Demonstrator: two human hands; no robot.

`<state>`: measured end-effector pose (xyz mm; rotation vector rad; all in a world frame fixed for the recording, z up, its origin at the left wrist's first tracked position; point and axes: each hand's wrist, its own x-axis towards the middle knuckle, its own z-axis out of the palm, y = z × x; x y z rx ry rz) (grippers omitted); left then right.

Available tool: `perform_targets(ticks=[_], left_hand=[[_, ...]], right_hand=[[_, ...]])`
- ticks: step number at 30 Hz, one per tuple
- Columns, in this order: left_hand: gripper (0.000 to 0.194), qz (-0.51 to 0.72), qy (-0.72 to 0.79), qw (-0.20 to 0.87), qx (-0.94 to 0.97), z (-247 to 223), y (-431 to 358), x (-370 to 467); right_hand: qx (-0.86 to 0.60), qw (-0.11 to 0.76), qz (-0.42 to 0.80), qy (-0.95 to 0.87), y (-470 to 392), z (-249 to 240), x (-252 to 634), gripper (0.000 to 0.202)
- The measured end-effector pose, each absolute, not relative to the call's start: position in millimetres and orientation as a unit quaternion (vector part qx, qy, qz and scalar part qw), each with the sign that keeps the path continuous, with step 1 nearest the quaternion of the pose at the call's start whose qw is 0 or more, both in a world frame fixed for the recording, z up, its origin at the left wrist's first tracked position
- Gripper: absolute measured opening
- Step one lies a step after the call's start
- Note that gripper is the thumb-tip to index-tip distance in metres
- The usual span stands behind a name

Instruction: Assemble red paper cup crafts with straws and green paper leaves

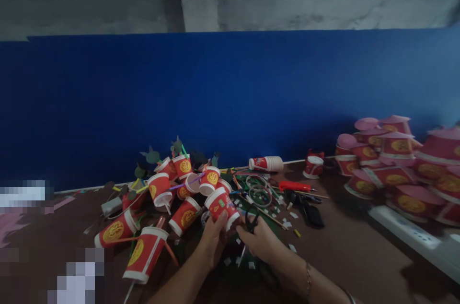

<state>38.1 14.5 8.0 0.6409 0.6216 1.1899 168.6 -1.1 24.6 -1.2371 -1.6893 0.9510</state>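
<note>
Low in the middle of the view, the person's left hand [212,239] grips a red paper cup [222,206] by its lower part, fingers closed round it and the cup tilted with its white rim pointing up and left. Just beside it the right hand [264,241] is closed on a pair of black scissors [251,220], fingers through the loops, the blades too dark to make out. The two hands sit close together, nearly touching at the cup.

To work cleanly here, a firm hold on the cup without crushing its thin wall looks wise, with the scissors kept pointed away from the holding fingers (the light is poor, so slow cuts would help).

Around the hands small white paper scraps [287,222] lie scattered on the brown table [345,256]. Behind and to the left stands a heap of similar red cups [168,189], some with straws and green paper shapes stuck in them. Further right lie wire rings [259,189], a red-handled knife [293,186], and a pile of cups with pink lids [395,160] against the blue wall [230,98].
</note>
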Motion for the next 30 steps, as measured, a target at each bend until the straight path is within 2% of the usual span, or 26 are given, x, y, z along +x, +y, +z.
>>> perform_targets(ticks=[5,9,13,17,25,27,30], left_hand=[[0.040,0.540,0.290,0.733,0.295,10,11,39],[0.037,0.549,0.272,0.722,0.322,8,10,39],[0.043,0.560,0.305,0.704,0.311,1,14,41],[0.044,0.586,0.332,0.671,0.309,-4,21,45],[0.040,0.616,0.363,0.623,0.315,-8,25,42],[0.039,0.617,0.358,0.623,0.320,-5,23,41],[0.041,0.614,0.337,0.634,0.326,2,17,42]], right_hand=[[-0.498,0.324,0.186,-0.782,-5,26,177,0.016],[-0.496,0.218,0.054,-0.839,-11,31,181,0.024],[-0.489,0.144,-0.007,-0.860,-14,32,179,0.038],[-0.495,0.103,-0.018,-0.863,-17,36,175,0.041],[-0.504,0.112,-0.003,-0.856,-19,33,169,0.036],[-0.509,0.152,0.021,-0.847,-17,28,169,0.030],[-0.508,0.273,0.122,-0.808,-14,26,168,0.022]])
